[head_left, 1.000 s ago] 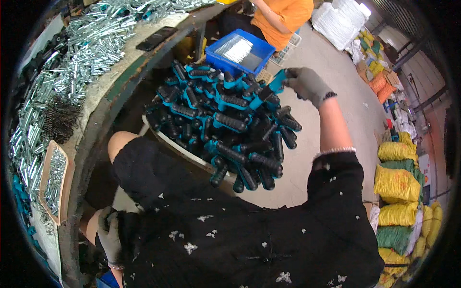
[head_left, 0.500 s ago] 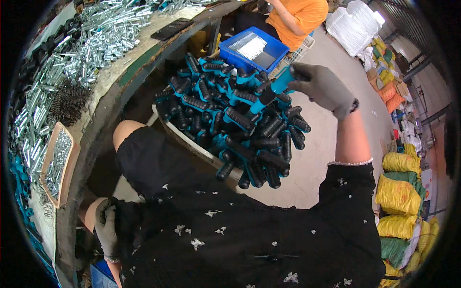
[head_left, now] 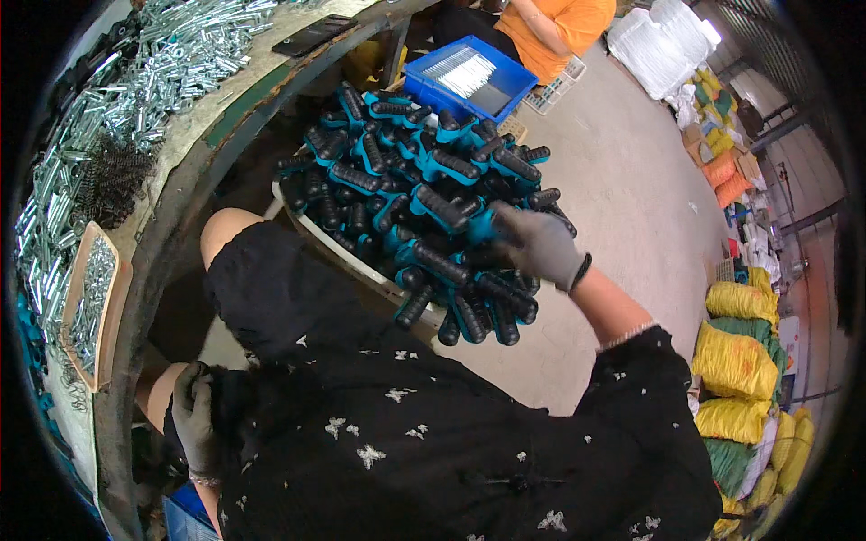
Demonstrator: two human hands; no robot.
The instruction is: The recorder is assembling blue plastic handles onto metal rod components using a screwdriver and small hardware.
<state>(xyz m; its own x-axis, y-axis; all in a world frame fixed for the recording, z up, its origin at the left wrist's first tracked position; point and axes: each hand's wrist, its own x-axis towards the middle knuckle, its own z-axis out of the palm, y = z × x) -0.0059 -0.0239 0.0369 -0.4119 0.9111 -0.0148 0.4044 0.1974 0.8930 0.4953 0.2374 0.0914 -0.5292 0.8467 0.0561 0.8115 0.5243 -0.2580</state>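
Observation:
My right hand [head_left: 541, 245], in a grey glove and blurred, is low over the right side of a heap of teal-and-black handles [head_left: 442, 212]. Its fingers are closed round a blurred teal-and-black handle [head_left: 484, 225], whose far end merges with the heap. The handles lie crisscross, black ribbed grips outward, above the rim of a pale tub [head_left: 347, 261]. Against my leg lies my left hand [head_left: 192, 417], also gloved in grey, its fingers curled in with nothing showing in them.
On the curved workbench [head_left: 194, 158] at left lie metal pins [head_left: 135, 99], dark springs [head_left: 113, 180], a phone [head_left: 314, 34] and a tray of small parts [head_left: 90, 307]. Behind the heap is a blue bin [head_left: 474, 77], near a person in orange [head_left: 559, 32]. Yellow sacks [head_left: 735, 361] line the right.
My right hand has come down and slightly left with the teal-and-black handle, from above the heap to its right side. The left hand stays by my leg. The view has shifted slightly.

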